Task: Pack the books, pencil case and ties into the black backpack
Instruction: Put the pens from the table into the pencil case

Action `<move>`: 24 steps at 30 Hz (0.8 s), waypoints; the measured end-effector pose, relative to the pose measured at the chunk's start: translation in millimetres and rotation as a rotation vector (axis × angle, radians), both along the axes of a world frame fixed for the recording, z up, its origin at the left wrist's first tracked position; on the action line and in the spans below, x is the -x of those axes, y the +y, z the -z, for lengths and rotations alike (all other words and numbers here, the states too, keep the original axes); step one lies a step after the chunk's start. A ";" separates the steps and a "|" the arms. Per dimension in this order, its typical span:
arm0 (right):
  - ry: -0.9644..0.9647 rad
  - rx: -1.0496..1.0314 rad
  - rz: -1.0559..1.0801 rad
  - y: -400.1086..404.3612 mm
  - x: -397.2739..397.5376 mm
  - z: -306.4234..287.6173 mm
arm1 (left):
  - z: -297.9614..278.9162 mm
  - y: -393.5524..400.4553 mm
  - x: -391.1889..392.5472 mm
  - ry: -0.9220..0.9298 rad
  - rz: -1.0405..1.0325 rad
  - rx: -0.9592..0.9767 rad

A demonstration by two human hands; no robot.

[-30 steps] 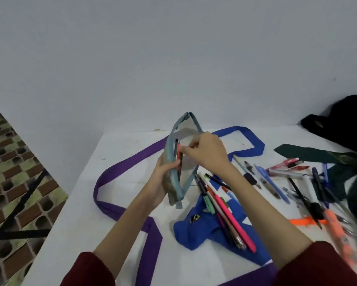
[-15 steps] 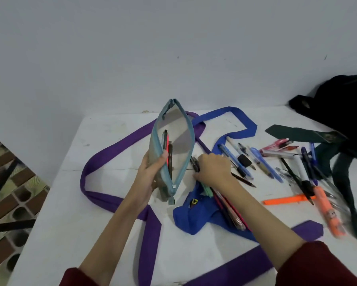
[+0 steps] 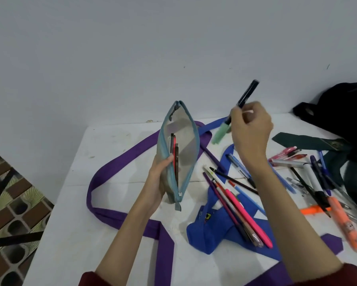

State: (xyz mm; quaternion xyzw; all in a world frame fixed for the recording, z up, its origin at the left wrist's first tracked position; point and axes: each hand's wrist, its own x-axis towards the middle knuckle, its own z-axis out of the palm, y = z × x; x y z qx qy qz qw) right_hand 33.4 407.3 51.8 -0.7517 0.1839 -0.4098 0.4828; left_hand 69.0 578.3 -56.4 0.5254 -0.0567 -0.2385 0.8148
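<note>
Currently refilling the pencil case [image 3: 178, 149]: left hand [image 3: 159, 178] grips it upright, mouth open, mid-desk [image 3: 103, 234]. Right hand [image 3: 251, 129] pinches a black marker [image 3: 246, 94] at 1 o'clock of it; next, tip it in. Black backpack [image 3: 342, 108] sits at 3 o'clock, far edge

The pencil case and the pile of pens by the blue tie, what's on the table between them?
In the head view, only a thin purple tie crosses that stretch between the pencil case and the pens on the blue tie; the rest is bare white table.

No text or number reads clearly anywhere — emblems on ties too blurred.
</note>
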 end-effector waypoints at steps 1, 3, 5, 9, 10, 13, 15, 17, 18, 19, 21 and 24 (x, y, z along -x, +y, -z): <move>-0.095 -0.078 -0.060 7.4 3.2 -9.8 | 0.4 -3.1 -1.0 0.007 -0.004 0.013; -0.067 -0.099 -0.218 23.5 5.2 -15.4 | 0.0 -8.0 0.0 0.008 -0.009 0.038; 0.131 0.040 -0.313 33.8 0.2 -6.3 | -3.9 -10.2 0.4 -0.001 -0.010 0.043; 0.412 0.403 -0.323 43.0 -9.1 18.6 | -12.5 -3.5 -1.2 -0.061 -0.010 0.034; 0.427 0.413 -0.327 44.0 -9.2 20.2 | -13.2 0.2 -1.6 -0.050 -0.033 0.028; 0.363 0.323 -0.327 41.4 -6.8 15.9 | -8.2 7.3 -4.7 0.007 -0.059 0.030; 0.278 0.253 -0.251 31.6 -4.5 14.1 | -1.6 10.1 -5.2 0.062 -0.045 0.043; 0.272 0.206 -0.187 16.5 -1.7 18.8 | 2.2 12.5 -4.0 0.107 -0.038 0.077; 0.352 0.230 -0.173 7.3 -0.2 24.5 | 3.6 13.4 -3.3 0.117 -0.035 0.089; 0.494 0.283 -0.178 -1.0 1.4 32.1 | 5.2 14.5 -3.0 0.115 -0.028 0.093; 0.835 0.392 -0.249 -11.7 5.7 52.5 | 5.0 15.9 -3.4 0.093 -0.009 0.086; 1.110 0.588 -0.306 -10.1 9.9 83.1 | 5.0 14.0 -2.9 0.072 0.020 0.073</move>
